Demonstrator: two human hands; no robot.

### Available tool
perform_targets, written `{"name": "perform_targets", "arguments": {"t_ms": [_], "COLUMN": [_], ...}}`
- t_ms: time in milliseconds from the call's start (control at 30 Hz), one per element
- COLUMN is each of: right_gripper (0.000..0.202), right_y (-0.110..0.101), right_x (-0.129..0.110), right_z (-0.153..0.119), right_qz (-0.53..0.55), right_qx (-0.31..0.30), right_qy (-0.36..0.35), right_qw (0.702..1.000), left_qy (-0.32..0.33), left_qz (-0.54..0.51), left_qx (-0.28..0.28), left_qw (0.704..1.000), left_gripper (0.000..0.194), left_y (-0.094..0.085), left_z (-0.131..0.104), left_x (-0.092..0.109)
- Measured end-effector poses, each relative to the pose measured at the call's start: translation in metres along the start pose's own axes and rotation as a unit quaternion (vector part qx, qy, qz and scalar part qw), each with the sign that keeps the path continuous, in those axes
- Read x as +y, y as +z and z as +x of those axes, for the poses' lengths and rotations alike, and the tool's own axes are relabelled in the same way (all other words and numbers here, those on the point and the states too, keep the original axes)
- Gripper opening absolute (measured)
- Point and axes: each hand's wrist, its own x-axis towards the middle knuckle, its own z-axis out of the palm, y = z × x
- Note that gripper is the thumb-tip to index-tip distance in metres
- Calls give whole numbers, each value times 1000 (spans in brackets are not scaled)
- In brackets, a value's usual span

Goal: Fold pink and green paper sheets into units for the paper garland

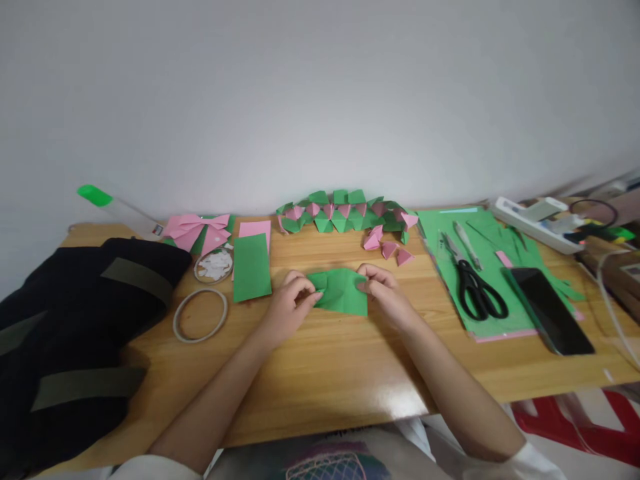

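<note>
A creased green sheet of paper [345, 293] spans the gap between my hands, just over the wooden table. My left hand [293, 300] pinches its left end, where a corner looks folded over. At the right end, my right hand [383, 290] grips the upper edge between thumb and fingers. Left of my left hand lies a flat green paper rectangle [252, 268] on top of a pink sheet [256, 230]. Beyond my hands stands a row of folded green and pink paper pieces [340, 212], with several small pink folded pieces [387, 249] in front of it.
Black-handled scissors [477, 290], a cutter [467, 245] and a phone [550, 310] rest on green sheets [450, 267] at right. A power strip [535, 223] sits behind. Tape rolls [200, 316], a pink paper bow [197, 230] and dark cloth [75, 320] occupy the left.
</note>
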Motion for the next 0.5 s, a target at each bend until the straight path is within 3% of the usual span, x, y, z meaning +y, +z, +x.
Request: {"name": "perform_targets", "arguments": {"t_ms": [200,333,500], "right_gripper": [33,20,42], "right_y": [-6,-3,4], "right_x": [0,-9,-20], "right_z": [6,4,-1], "right_qz": [1,26,55], "right_qx": [18,-2,-52], "right_qy": [16,17,36], "right_qw": [1000,999,996], "left_qy": [-72,-131,-158], "left_qz": [-86,-157,-237], "left_qx": [94,109,108], "left_qw": [989,973,952], "left_gripper": [21,35,26], "left_y": [-5,-6,-4], "left_z": [4,5,4], "left_x": [-18,-25,-18]}}
